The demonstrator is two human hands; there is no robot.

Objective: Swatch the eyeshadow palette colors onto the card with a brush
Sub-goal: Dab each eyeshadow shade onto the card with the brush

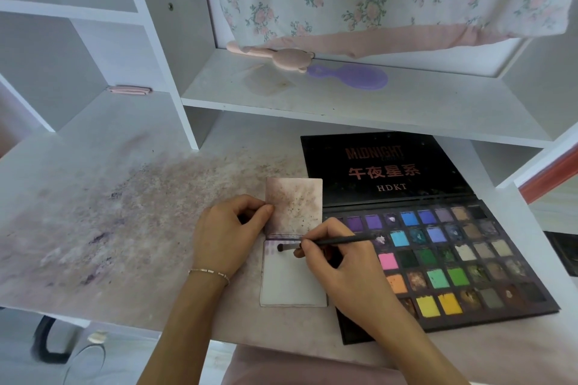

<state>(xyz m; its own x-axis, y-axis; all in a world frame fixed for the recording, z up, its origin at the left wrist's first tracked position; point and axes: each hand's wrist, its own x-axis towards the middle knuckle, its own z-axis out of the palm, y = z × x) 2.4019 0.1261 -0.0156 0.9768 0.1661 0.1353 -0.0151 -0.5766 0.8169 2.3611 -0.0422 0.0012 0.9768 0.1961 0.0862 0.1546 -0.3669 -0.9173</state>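
Where powder stains it, white desk [93, 197].

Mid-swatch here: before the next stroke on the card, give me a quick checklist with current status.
1. Right hand grips brush: ok.
2. Brush tip on the card, near its top left: ok.
3. Left hand holds the flipped-up stained sheet clear: ok.
4. Bare card space below the tip: ok.
5. Palette open beside the card: ok.
6. Colour left on the bristles: cannot tell.
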